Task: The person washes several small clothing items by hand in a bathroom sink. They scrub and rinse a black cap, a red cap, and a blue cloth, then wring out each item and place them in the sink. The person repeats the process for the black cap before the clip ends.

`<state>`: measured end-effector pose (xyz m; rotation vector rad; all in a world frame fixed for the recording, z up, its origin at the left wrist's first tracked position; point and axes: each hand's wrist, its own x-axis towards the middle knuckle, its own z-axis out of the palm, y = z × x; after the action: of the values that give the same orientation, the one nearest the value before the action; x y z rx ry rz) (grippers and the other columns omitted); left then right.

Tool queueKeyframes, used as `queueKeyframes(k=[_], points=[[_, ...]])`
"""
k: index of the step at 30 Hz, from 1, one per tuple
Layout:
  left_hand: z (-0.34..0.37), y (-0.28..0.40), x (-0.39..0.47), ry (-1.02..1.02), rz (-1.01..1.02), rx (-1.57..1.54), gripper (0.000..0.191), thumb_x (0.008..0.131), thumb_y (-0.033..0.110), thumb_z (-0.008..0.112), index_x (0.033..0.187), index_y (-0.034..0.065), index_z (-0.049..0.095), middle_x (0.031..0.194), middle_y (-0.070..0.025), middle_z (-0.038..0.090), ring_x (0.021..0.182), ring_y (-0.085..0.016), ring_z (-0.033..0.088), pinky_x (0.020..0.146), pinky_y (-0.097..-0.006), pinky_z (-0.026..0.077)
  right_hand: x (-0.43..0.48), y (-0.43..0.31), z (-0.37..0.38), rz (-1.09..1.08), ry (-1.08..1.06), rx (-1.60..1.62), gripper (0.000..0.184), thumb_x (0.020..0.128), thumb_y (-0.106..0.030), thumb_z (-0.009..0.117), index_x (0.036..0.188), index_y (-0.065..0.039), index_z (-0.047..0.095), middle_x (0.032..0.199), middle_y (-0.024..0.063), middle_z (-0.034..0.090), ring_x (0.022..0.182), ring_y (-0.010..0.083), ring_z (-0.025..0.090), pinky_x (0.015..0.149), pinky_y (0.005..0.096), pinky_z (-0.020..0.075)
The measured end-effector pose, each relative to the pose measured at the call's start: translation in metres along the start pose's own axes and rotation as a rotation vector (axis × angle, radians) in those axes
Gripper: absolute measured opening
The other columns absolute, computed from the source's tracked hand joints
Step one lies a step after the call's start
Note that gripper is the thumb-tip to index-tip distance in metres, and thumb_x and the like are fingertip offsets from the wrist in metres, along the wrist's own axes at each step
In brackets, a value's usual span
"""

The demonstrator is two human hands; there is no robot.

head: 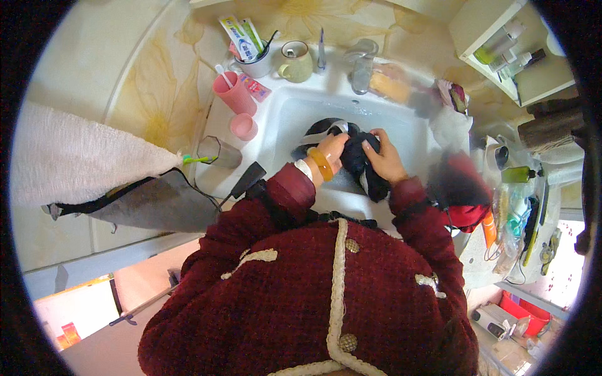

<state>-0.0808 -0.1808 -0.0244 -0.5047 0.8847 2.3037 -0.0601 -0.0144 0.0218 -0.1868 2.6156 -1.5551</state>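
Note:
A black cloth item with white parts is bunched between both hands over a white sink basin that holds water. On its left side my left hand, with an amber bangle at the wrist, has its fingers closed on the fabric. From the right my right hand grips it, thumb on top. One dark end of the cloth hangs down toward the basin's near edge. Another black and white part lies to the left, behind my left hand. A metal faucet stands at the basin's far edge.
Along the sink's left side stand a pink tumbler, a small pink cup and a clear cup. A green mug and a white mug with toothpaste tubes stand behind. Red and black fabric lies right of the basin.

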Motion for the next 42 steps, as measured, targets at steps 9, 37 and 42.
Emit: queueKeyframes(k=[9, 37, 42], points=[[0.018, 0.073, -0.046, -0.015, 0.066, 0.759, 0.056, 0.077, 0.046, 0.067, 0.11, 0.0033, 0.053, 0.107, -0.0116, 0.059, 0.104, -0.024, 0.056, 0.088, -0.0357, 0.044, -0.006, -0.101, -0.071, 0.003, 0.04, 0.139, 0.036, 0.067, -0.008, 0.076, 0.099, 0.0, 0.063, 0.092, 0.006, 0.068, 0.081, 0.0147, 0.063, 0.077, 0.0295, 0.0491], [-0.013, 0.045, -0.013, 0.267, 0.852, 1.587, 0.048, 0.065, 0.023, 0.075, 0.105, 0.0033, 0.057, 0.087, -0.0153, 0.065, 0.086, -0.035, 0.062, 0.079, -0.0404, 0.048, -0.002, -0.031, -0.053, -0.068, 0.286, -0.534, 0.057, 0.071, -0.016, 0.065, 0.12, 0.0, 0.042, 0.086, 0.0276, 0.06, 0.081, 0.0468, 0.057, 0.07, 0.0483, 0.0479], [-0.017, 0.038, -0.021, 0.282, 0.47, 2.073, 0.118, 0.053, 0.053, 0.08, 0.144, 0.0168, 0.014, 0.125, -0.0229, 0.041, 0.114, -0.041, 0.041, 0.091, -0.0611, 0.03, 0.004, 0.043, -0.023, 0.153, 0.242, -0.603, 0.093, 0.067, -0.008, 0.065, 0.143, -0.014, 0.012, 0.119, 0.0271, 0.048, 0.088, 0.0444, 0.058, 0.072, 0.0486, 0.049]])
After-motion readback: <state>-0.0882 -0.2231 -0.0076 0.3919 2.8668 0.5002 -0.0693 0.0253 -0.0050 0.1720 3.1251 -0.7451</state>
